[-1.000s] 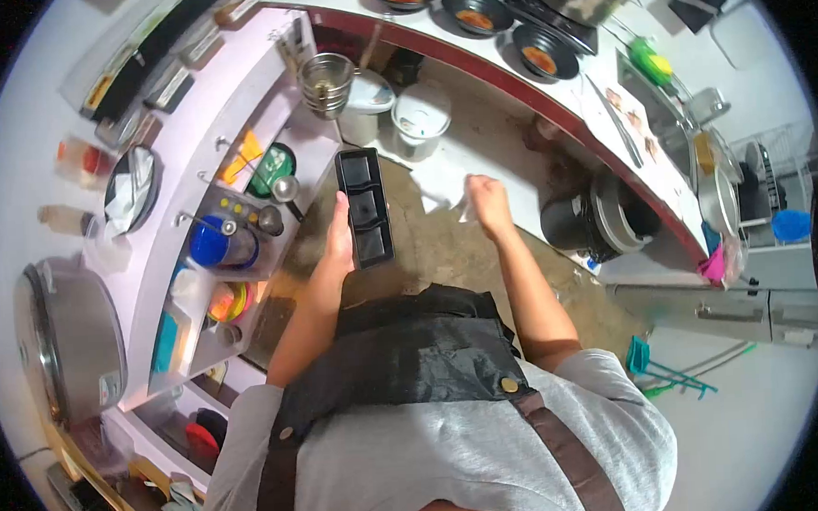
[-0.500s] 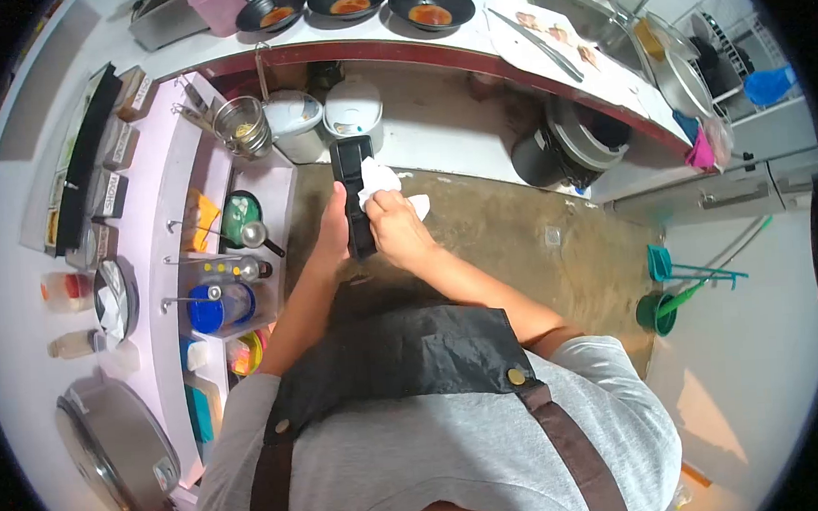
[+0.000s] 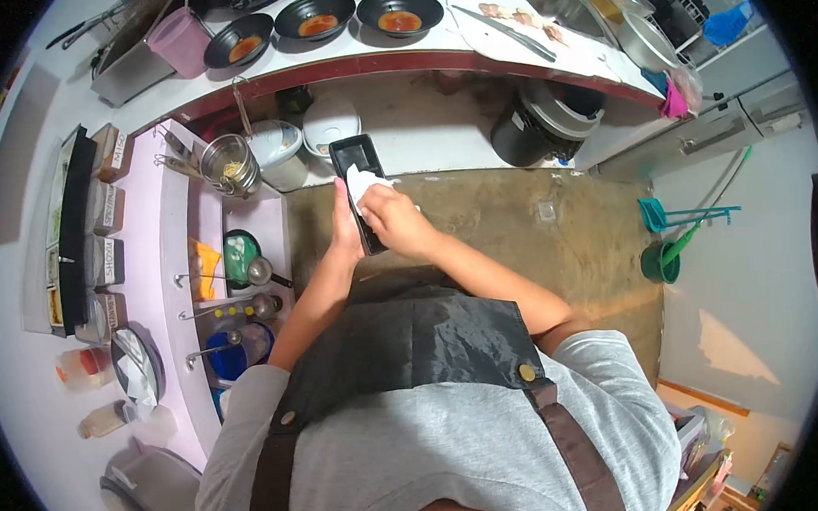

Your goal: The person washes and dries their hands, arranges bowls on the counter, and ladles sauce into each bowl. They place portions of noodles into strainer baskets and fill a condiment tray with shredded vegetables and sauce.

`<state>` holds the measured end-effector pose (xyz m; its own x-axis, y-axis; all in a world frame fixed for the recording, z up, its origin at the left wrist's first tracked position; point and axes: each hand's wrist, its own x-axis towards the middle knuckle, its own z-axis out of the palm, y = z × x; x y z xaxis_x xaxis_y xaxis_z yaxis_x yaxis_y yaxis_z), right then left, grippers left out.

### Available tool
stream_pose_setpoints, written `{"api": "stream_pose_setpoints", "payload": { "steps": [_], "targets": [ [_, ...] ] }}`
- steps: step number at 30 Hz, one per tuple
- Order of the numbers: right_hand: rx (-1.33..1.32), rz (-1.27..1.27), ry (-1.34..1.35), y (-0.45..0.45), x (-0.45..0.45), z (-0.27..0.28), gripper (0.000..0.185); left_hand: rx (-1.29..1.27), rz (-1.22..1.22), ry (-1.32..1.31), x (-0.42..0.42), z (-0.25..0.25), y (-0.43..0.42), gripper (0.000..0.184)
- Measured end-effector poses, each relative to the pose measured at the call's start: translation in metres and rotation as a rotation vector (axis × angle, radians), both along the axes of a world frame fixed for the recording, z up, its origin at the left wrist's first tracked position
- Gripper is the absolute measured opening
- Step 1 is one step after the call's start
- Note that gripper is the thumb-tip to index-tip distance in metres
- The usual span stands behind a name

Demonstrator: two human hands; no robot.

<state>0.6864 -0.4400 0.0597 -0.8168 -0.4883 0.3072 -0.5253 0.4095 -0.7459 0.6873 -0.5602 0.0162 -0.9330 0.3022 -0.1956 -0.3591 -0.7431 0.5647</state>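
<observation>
A long, narrow black rectangular tray (image 3: 354, 151) is held in front of my apron, above the floor. My left hand (image 3: 344, 226) grips it along its left side, the thumb at the edge and the other fingers mostly hidden underneath. With its fingers bent, my right hand (image 3: 396, 223) presses a crumpled white paper towel (image 3: 361, 178) against the inside of the tray. The towel covers the middle part of the tray, while the far end shows bare black.
Three black bowls (image 3: 399, 21) with brown sauce stand on the counter, near a knife (image 3: 508, 34) on a white cutting board (image 3: 471, 32). Lidded white buckets (image 3: 332, 123) sit below. Shelves with ladles flank my left; a black bin (image 3: 536, 128) stands ahead right.
My view has turned slightly, so the counter and shelves sit differently in frame. The tray is tilted a little more, and the right hand with the towel has shifted slightly along it.
</observation>
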Motion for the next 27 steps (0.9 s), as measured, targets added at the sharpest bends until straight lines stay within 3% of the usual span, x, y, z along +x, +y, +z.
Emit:
{"api": "stream_pose_setpoints", "payload": {
  "steps": [4, 5, 7, 13, 15, 16, 19, 21, 25, 27],
  "targets": [
    [-0.147, -0.319, -0.083, 0.021, 0.000, 0.019, 0.018, 0.117, 0.147, -0.029, -0.007, 0.023, -0.004, 0.071],
    [-0.144, -0.320, -0.082, 0.017, 0.006, 0.017, 0.018, 0.135, 0.110, 0.048, -0.012, 0.000, -0.018, 0.071],
    [0.019, -0.273, 0.179, 0.004, 0.017, 0.006, 0.019, 0.160, 0.083, 0.073, -0.011, 0.007, -0.021, 0.072],
    [0.220, -0.293, 0.027, -0.022, 0.028, 0.000, 0.019, -0.073, 0.250, 0.052, -0.009, 0.013, -0.007, 0.069],
    [0.129, -0.220, -0.010, -0.024, 0.027, -0.002, 0.019, -0.103, 0.277, 0.017, -0.010, 0.014, -0.008, 0.073],
    [-0.116, -0.102, -0.127, -0.028, 0.029, -0.003, 0.019, -0.086, 0.237, 0.025, -0.013, 0.006, -0.013, 0.075],
    [-0.184, -0.063, -0.201, -0.025, 0.024, 0.001, 0.025, -0.095, 0.243, 0.057, -0.021, 0.004, -0.015, 0.080],
    [-0.111, -0.013, -0.189, -0.017, 0.016, 0.013, 0.026, 0.032, 0.084, 0.198, -0.027, -0.002, -0.025, 0.080],
    [0.076, 0.137, 0.000, -0.007, 0.013, 0.007, 0.028, 0.112, 0.023, 0.156, -0.029, -0.002, -0.031, 0.079],
    [0.086, 0.153, -0.057, -0.007, 0.011, 0.018, 0.024, 0.145, 0.050, 0.107, -0.024, 0.001, -0.025, 0.078]
  ]
}}
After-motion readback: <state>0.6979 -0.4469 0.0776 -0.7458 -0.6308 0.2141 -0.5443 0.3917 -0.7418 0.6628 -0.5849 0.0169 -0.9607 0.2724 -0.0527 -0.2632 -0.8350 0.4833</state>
